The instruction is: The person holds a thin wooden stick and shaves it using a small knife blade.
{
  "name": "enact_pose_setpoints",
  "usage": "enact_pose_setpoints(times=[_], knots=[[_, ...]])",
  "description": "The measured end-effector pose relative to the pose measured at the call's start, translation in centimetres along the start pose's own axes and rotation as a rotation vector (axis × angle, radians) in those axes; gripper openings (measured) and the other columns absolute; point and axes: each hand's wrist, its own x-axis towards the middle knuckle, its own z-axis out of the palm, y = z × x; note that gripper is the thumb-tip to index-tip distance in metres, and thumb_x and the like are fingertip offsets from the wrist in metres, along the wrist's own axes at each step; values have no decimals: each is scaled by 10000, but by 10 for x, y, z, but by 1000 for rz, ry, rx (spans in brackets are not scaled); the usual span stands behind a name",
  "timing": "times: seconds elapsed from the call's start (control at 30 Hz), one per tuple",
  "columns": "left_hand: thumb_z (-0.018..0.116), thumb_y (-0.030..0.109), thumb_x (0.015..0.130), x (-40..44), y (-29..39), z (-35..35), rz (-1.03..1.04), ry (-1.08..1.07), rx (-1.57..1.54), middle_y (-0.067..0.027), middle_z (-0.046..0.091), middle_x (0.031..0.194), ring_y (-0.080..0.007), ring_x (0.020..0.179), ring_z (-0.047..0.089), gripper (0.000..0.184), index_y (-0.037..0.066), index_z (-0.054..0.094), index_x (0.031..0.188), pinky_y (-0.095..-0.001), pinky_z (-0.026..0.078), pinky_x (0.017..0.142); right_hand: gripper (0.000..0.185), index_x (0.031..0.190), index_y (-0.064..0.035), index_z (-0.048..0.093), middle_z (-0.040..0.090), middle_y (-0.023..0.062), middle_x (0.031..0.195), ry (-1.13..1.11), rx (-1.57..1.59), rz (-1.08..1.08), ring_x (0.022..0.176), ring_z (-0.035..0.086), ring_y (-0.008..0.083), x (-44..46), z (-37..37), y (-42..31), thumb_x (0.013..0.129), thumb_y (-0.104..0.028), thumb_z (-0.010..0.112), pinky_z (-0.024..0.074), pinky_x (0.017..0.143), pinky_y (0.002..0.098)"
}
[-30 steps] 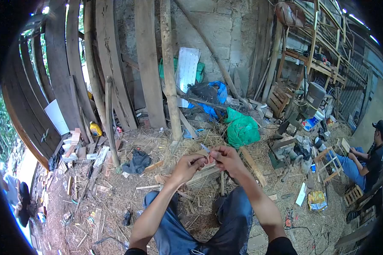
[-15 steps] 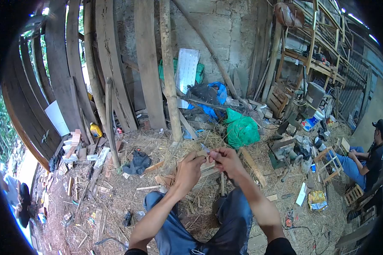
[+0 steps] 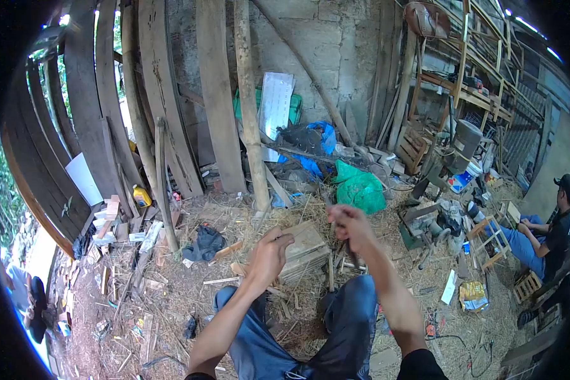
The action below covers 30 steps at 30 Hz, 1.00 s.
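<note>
Box (image 3: 305, 239) between left hand (image 3: 267, 258) and right hand (image 3: 353, 232); looks wooden, likely stiff, rough; best taken by opposite edges; left curled, right blurred, cannot tell whether either grip holds anything

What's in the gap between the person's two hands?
In the head view, the flat top of a box-like wooden piece shows between the left hand and right hand; its depth below them is unclear.

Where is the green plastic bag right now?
In the head view, the green plastic bag lies on the floor right of centre, just beyond the right hand, with the blue sheeting behind it to the left.
</note>
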Motion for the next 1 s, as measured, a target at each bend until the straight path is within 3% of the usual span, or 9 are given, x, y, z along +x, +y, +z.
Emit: enact_pose_setpoints(times=[0.27, 0.47, 0.6, 0.8, 1.0], knots=[[524, -98, 728, 4, -7, 21, 49, 42, -22, -151, 507, 764, -332, 713, 566, 249, 22, 659, 900, -395, 452, 631, 150, 917, -24, 587, 548, -19, 697, -146, -60, 75, 464, 355, 34, -3, 14, 12, 913, -173, 578, 245, 394, 205], [553, -99, 710, -16, -23, 0, 14, 35, 34, -136, 559, 812, -323, 758, 582, 255, 26, 663, 903, -390, 468, 661, 143, 927, -40, 588, 541, -33, 714, 88, -19, -25, 473, 349, 27, 18, -34, -9, 918, -181, 569, 246, 396, 198], [564, -95, 709, -19, -33, -7, 32, -14, 57, -129, 579, 838, -324, 780, 585, 252, 32, 665, 902, -392, 474, 683, 176, 963, -37, 593, 547, -31, 741, 75, 3, -32, 473, 331, 33, 25, -50, -5, 924, -205, 560, 242, 399, 190], [553, -87, 731, 9, -18, 20, 14, -14, -5, -149, 565, 834, -348, 772, 574, 229, 17, 659, 905, -390, 467, 672, 155, 964, -35, 595, 558, -8, 730, -106, 40, 35, 474, 358, 39, 6, 10, 28, 908, -178, 575, 248, 394, 200], [552, -82, 746, 0, -24, -1, 21, -20, -12, -159, 557, 833, -351, 749, 578, 208, 9, 653, 904, -407, 452, 650, 173, 998, -34, 598, 558, -7, 736, 28, 27, -9, 473, 365, 42, 18, -37, 2, 912, -182, 571, 261, 397, 202]])
